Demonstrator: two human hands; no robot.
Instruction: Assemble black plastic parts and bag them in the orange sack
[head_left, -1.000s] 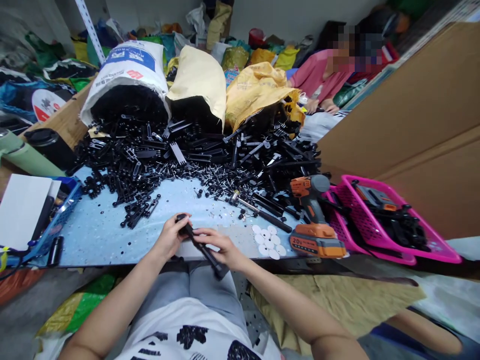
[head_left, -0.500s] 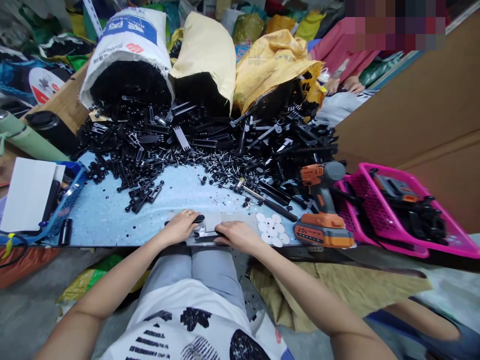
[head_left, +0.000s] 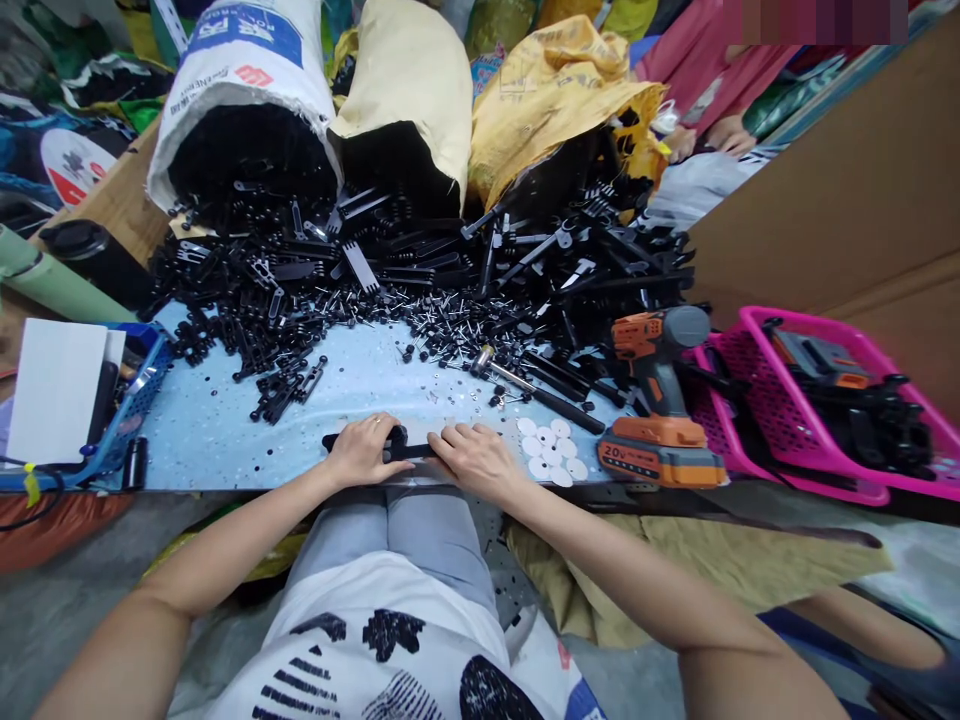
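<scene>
At the front edge of the table, my left hand [head_left: 364, 452] is closed round a black plastic part whose rounded end shows between thumb and forefinger; a dark tip sticks out on its left side. My right hand [head_left: 474, 460] grips the right end of a black bar-shaped part [head_left: 417, 450] that reaches across to the left hand. The two parts meet or overlap there; whether they are joined I cannot tell. Just right of my right hand lie several white round discs [head_left: 546, 448]. A hammer [head_left: 540, 394] with a black handle rests behind the discs.
An orange and grey cordless drill [head_left: 660, 400] stands to the right, beside pink baskets [head_left: 817, 420]. Behind are heaped black parts [head_left: 420, 255], loose screws [head_left: 450, 322] and open sacks [head_left: 405, 80]. A blue basket [head_left: 142, 410] is at left. Another person's hands [head_left: 727, 136] show far right.
The black parts in my hands have come together, covering the gap where a silvery piece showed. My left hand has turned slightly. The view has shifted a little.
</scene>
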